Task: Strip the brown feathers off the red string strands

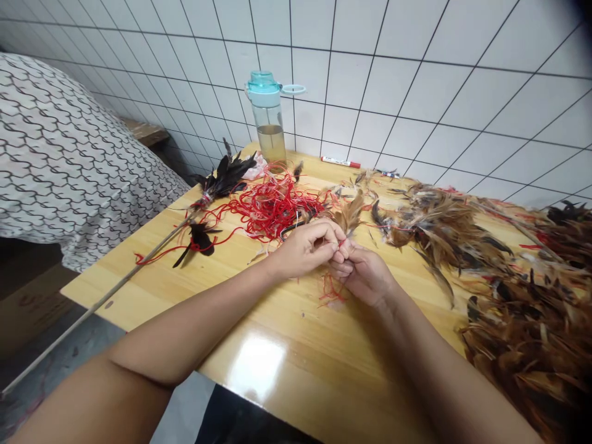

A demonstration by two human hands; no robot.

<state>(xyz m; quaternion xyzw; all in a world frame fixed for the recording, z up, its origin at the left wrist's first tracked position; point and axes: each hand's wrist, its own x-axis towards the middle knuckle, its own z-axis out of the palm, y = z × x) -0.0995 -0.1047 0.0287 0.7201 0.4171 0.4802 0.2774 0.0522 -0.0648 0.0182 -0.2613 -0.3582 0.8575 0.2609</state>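
Note:
My left hand (311,248) and my right hand (366,271) meet over the middle of the wooden table, fingertips pressed together. A small bunch of brown feathers (350,213) sticks up from between them, its base in my right hand's fingers. My left hand pinches red string (341,244), of which only a bit shows; the rest is covered by fingers. Just behind my left hand lies a tangled heap of red string (272,206). Short red string scraps (331,290) rest on the tabletop below my hands.
Brown feather piles (527,339) cover the table's right side, with more feathers (444,228) behind. At left, a stick with black feathers (148,259) overhangs the edge. A water bottle (269,123) and red marker (340,163) are near the tiled wall. Patterned cloth (78,160) hangs left.

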